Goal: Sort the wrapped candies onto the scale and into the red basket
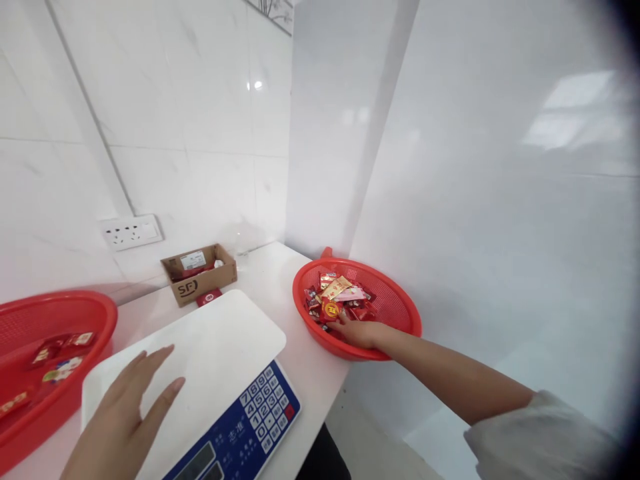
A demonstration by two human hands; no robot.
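My left hand hovers over the white weighing plate of a digital scale, its fingers spread and holding nothing. At the right, my right hand reaches into a red plastic basket of small wrapped packets. Its fingers are apart and lie against the packets, nearest a red packet with a round gold emblem. Some of its fingertips are hidden among the wrappers. A gold packet and a pink packet lie just beyond them.
Another red basket with several packets stands at the left. The scale's blue keypad faces me. Behind it are an open cardboard box and a red packet. A socket panel is on the wall; the table edge runs below the right basket.
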